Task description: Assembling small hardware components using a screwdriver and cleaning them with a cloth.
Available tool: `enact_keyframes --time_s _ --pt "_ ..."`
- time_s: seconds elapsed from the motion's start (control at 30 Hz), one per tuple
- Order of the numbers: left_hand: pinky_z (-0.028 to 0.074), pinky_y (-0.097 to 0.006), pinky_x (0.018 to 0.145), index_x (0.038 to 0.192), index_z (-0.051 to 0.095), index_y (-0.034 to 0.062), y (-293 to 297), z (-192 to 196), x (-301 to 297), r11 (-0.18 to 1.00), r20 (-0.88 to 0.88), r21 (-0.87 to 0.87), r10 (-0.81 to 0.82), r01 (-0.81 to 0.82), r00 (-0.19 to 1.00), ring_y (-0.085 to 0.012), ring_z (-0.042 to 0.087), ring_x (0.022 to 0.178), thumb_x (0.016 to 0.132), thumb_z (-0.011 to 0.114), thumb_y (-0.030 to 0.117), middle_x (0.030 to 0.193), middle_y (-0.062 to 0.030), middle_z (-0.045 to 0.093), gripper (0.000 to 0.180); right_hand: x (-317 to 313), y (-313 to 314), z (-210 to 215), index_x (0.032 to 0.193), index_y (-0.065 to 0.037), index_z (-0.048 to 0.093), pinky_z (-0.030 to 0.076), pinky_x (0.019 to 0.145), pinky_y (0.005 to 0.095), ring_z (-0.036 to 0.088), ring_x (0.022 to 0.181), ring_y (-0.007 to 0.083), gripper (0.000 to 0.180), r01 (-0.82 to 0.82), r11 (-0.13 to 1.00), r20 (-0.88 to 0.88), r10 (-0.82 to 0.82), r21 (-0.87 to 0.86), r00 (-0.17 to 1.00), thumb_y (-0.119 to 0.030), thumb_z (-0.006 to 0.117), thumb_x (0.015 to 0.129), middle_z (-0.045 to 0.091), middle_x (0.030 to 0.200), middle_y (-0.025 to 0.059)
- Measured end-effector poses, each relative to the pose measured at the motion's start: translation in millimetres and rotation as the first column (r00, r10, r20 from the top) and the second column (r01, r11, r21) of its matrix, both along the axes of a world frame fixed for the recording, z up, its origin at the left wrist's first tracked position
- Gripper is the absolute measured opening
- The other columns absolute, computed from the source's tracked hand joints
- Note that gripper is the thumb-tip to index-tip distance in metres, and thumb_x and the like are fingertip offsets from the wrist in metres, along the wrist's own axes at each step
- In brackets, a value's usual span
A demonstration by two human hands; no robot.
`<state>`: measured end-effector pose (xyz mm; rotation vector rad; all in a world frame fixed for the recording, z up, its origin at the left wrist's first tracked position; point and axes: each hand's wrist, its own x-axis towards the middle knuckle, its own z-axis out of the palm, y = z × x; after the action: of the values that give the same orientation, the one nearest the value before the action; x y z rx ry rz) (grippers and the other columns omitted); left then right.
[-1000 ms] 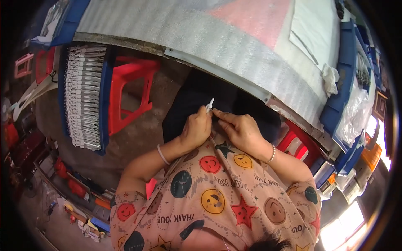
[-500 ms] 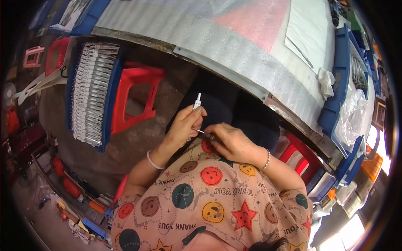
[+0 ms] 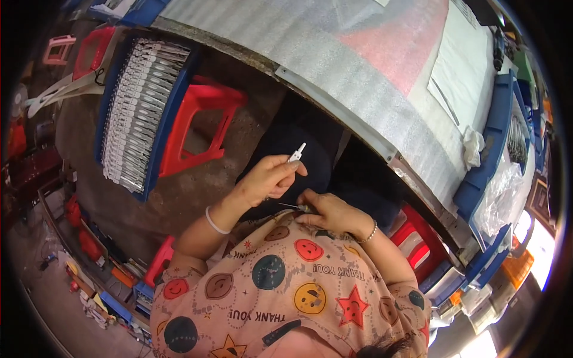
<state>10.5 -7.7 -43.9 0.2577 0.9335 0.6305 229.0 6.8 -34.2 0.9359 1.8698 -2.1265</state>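
Over my lap, my left hand (image 3: pixel 273 179) is closed around a small white plastic piece (image 3: pixel 296 153). Its narrow tip sticks up past the thumb, and the rest is hidden in the fist. To the right and a little nearer my body, my right hand (image 3: pixel 332 213) pinches a tool with a thin metal shaft (image 3: pixel 289 206). The shaft points left, below my left hand and apart from it. Most of the tool's handle is covered by the fingers, so its exact kind does not show.
On the left, a blue tray (image 3: pixel 156 128) of rows of white-and-grey slim parts rests on a red stool (image 3: pixel 197 128). A workbench (image 3: pixel 286 42) with translucent sheeting spans the far side. At right are a blue bin (image 3: pixel 486 140), clear plastic bags (image 3: pixel 501 191) and another red stool (image 3: pixel 418 238).
The tool's shaft has come away from my left hand, and my hands are a little further apart. The white piece now leans right. The whole view has shifted slightly.
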Motion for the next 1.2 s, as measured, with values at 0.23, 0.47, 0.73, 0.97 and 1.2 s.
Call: enact_keyframes --time_s 0.23,0.47,0.73,0.97,1.2 --pt "0.019 -0.019 0.037 0.101 0.058 0.0011 -7 1 -11 0.998 -0.024 0.058 -0.035 0.036 0.999 -0.0012 0.027 0.044 0.103 0.046 0.025 0.059 0.0057 0.036 0.027 9 39 46 0.092 -0.001 0.063 0.048 0.057 0.0372 0.064 0.065 0.0326 0.02 -0.223 0.964 -0.08 0.236 0.147 0.968 -0.02 0.069 0.086 0.064 0.072 0.0165" --pt "0.021 -0.019 0.039 0.101 0.058 0.0009 -13 3 1 0.995 -0.062 0.097 0.029 -0.023 0.998 -0.0002 0.028 0.045 0.102 0.047 0.021 0.06 0.0069 0.036 0.023 72 10 40 0.1 0.0 0.065 0.049 0.063 0.0261 0.061 0.07 0.0102 0.018 0.052 0.995 0.04 -0.048 -0.085 0.998 -0.016 0.066 0.092 0.068 0.08 0.0059" --pt "0.023 -0.017 0.041 0.102 0.06 0.0027 -15 11 8 0.991 -0.138 0.119 -0.039 0.055 0.99 0.0013 0.031 0.048 0.1 0.053 0.016 0.061 0.0105 0.038 0.015 68 1 38 0.11 0.002 0.061 0.048 0.086 0.0327 0.062 0.1 0.0219 0.022 0.366 0.899 -0.064 -0.361 0.239 0.93 -0.011 0.061 0.092 0.065 0.107 0.0125" --pt "0.022 -0.017 0.041 0.102 0.06 0.0029 -14 6 14 0.992 -0.171 0.116 -0.024 0.044 0.985 0.0015 0.03 0.048 0.099 0.053 0.015 0.061 0.0105 0.038 0.014 87 -1 53 0.1 0.003 0.065 0.05 0.065 0.0302 0.064 0.068 0.02 0.018 0.045 0.996 -0.057 -0.05 -0.077 0.997 -0.004 0.063 0.084 0.066 0.079 0.012" --pt "0.021 -0.018 0.04 0.101 0.061 0.0023 -8 6 12 0.994 -0.154 0.106 -0.015 0.032 0.988 0.0009 0.029 0.047 0.099 0.052 0.014 0.06 0.0097 0.037 0.014 108 -41 51 0.085 0.0 0.06 0.045 0.06 0.0348 0.059 0.067 0.0231 0.019 0.175 0.981 0.256 -0.191 0.083 0.948 -0.015 0.071 0.083 0.059 0.071 0.011"
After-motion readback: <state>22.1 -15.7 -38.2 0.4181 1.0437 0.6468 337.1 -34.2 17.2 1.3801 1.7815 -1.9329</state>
